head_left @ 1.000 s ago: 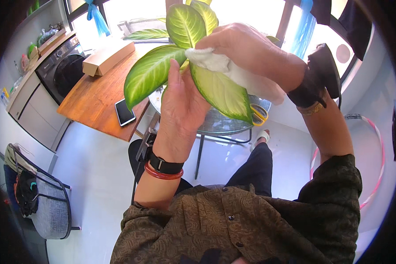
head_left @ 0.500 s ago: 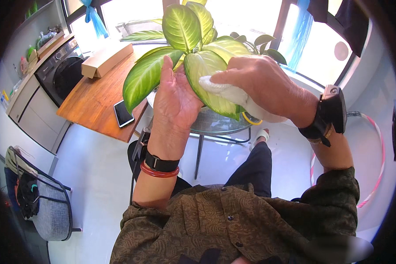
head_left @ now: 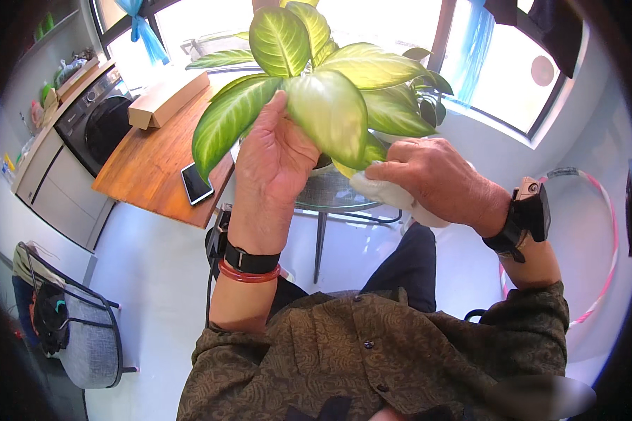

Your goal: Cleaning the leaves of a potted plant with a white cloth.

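A potted plant with broad green, pale-centred leaves rises in front of me. My left hand, palm up, holds one large leaf from beneath. Its thumb lies along the leaf's base edge, while the fingers are partly hidden behind it. In my right hand a white cloth is pinched between thumb and fingers, just below and right of that leaf's tip. A little of the pot's dark rim shows behind my left hand.
The plant stands over a round glass table. To its left, a wooden table bears a long cardboard box and a phone. A grey chair stands lower left; a pink-and-white hoop leans at right.
My right hand has drawn the cloth down and off the leaf's surface. The leaf now shows fully and has shifted. My left thumb has moved in against its base edge.
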`<state>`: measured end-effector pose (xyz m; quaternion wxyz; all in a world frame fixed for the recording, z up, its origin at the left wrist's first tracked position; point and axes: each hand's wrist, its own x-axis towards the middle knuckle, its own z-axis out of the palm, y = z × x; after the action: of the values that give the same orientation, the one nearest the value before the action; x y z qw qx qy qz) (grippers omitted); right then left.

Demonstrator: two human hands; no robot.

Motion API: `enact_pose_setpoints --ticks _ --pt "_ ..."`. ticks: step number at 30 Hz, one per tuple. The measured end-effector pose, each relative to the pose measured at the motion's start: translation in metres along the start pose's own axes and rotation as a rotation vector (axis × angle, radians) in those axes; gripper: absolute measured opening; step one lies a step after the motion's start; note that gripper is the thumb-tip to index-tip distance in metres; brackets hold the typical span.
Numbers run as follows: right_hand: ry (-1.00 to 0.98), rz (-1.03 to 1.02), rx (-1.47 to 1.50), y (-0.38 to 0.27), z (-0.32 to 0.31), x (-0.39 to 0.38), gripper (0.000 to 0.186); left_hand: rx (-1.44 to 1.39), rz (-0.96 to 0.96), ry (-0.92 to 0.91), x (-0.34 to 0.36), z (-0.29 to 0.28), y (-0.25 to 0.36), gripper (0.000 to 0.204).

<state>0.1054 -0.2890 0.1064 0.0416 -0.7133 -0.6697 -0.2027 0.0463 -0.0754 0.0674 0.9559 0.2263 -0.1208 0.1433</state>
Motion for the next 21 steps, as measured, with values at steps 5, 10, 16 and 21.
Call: enact_pose_setpoints --ticks 5,10,16,21 --pt "0.049 0.101 0.267 0.011 0.017 -0.014 0.023 0.183 -0.065 -0.065 -0.014 0.010 -0.007 0.034" --pt "0.294 0.528 1.076 0.013 0.019 -0.014 0.022 0.739 0.164 -0.008 -0.037 0.018 -0.001 0.023" --pt "0.406 0.564 1.171 0.014 0.012 -0.001 0.022 1.286 0.720 0.009 -0.024 0.052 0.020 0.021" --pt "0.342 0.596 1.247 0.008 0.002 0.013 0.021 1.864 0.859 -0.190 0.017 0.045 0.031 0.042"
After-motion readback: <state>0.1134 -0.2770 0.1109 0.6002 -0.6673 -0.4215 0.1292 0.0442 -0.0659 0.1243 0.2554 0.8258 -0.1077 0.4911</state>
